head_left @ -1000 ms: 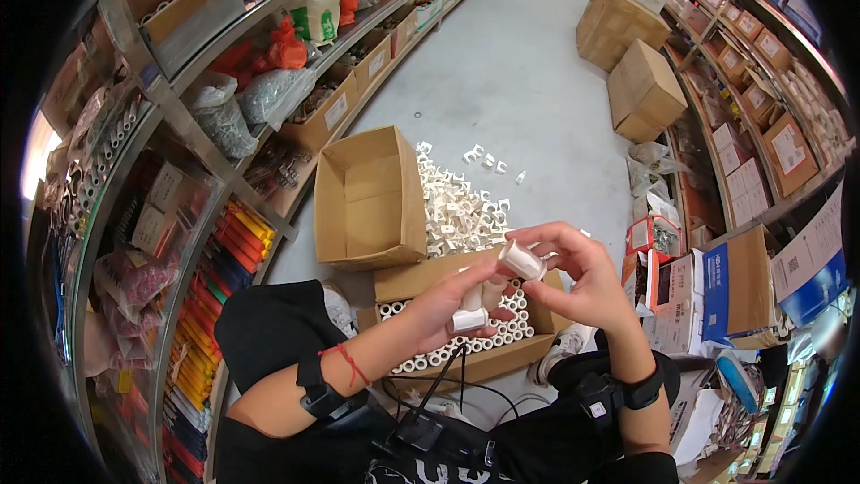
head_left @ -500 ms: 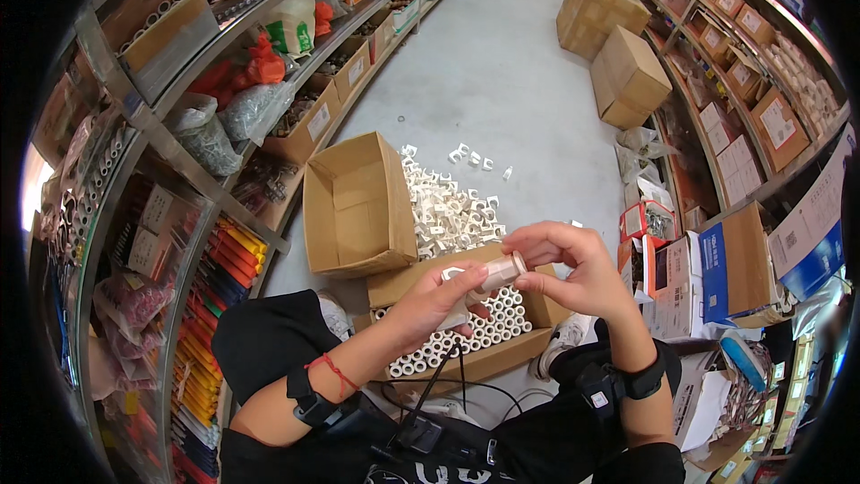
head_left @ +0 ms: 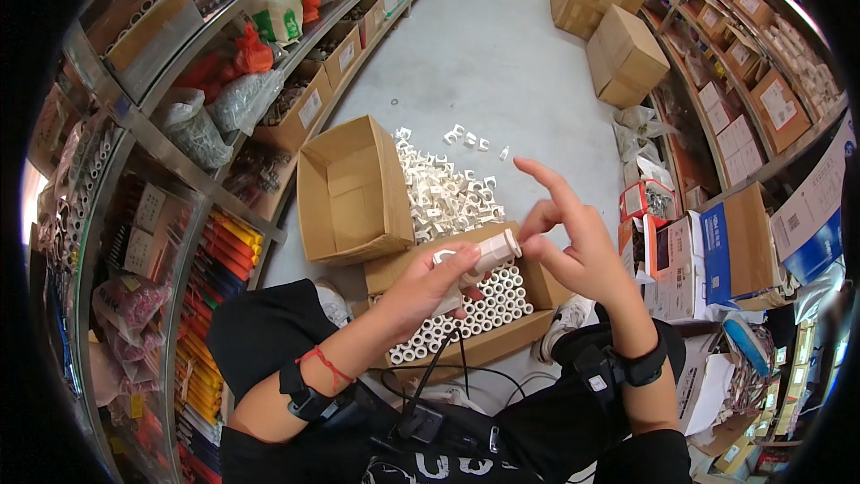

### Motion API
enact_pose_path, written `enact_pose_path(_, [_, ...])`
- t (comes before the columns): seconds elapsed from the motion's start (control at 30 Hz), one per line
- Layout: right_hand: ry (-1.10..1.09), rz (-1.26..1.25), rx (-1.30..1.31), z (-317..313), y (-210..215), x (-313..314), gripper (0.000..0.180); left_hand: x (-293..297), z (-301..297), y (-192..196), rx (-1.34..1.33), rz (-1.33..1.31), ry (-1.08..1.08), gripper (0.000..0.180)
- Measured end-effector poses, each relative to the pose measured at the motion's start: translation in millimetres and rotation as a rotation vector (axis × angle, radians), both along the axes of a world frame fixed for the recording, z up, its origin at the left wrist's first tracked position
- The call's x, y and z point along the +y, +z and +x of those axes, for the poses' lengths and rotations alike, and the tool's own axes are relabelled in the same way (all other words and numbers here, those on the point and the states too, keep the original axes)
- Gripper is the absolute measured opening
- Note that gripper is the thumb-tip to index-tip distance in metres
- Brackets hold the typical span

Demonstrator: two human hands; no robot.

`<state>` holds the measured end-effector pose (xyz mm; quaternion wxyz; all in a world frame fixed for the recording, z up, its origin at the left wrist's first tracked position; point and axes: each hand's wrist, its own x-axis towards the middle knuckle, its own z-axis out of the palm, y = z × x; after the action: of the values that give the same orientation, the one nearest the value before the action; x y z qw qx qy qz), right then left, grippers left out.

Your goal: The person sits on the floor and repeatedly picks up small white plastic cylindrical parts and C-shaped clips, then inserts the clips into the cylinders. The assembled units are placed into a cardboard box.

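Grey flr (head_left: 493,54): wht clip pile (head_left: 445,193) nr open cardbd boxes (head_left: 351,181).

Bright light, strongly bent edges

Right hand (head_left: 587,255) opened, index finger (head_left: 550,183) now extended.

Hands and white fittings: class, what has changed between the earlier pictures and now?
The right hand, earlier gripping a white fitting, has opened, its index finger swung forward. The left hand still holds white fittings; the white pile and box left of it stayed put.
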<state>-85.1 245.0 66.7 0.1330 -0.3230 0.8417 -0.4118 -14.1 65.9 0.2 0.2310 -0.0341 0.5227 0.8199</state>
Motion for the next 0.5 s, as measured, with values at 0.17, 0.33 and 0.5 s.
enact_pose_path(0.17, [0.136, -0.128, 0.079, -3.2, -4.8, -1.0, 0.074, -1.1, -1.6, 1.1, 0.000, 0.009, -0.009, 0.040])
enact_pose_path(0.33, [0.072, -0.137, 0.152, -0.4, -5.7, -2.5, 0.064, -0.6, 0.0, 0.8, -0.024, -0.006, 0.004, 0.040])
enact_pose_path(0.5, [0.070, -0.007, 0.016, -3.2, -8.3, -0.5, 0.050, -2.6, 0.1, -2.2, -0.028, -0.012, 0.006, 0.039])
